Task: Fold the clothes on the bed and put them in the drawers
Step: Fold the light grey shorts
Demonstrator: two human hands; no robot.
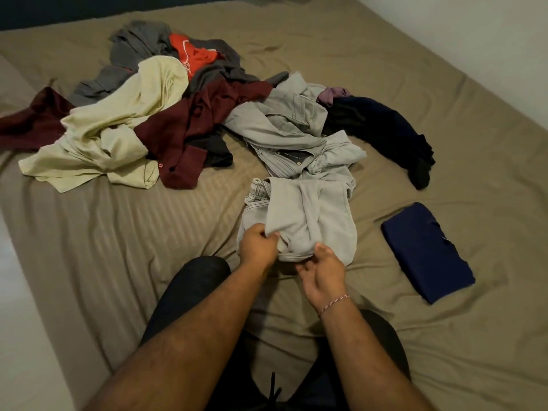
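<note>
Light grey shorts [299, 221] are pinched at the near hem by the left hand [258, 247], fingers curled into the fabric; the same hem is gripped by the right hand [321, 269]. A folded navy garment [427, 250] is laid on the bed [118, 247] right of the hands. An unfolded clothes pile [166, 114] is heaped beyond them.

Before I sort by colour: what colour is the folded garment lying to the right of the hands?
Dark navy blue, plain: the folded garment, in the head view.
</note>
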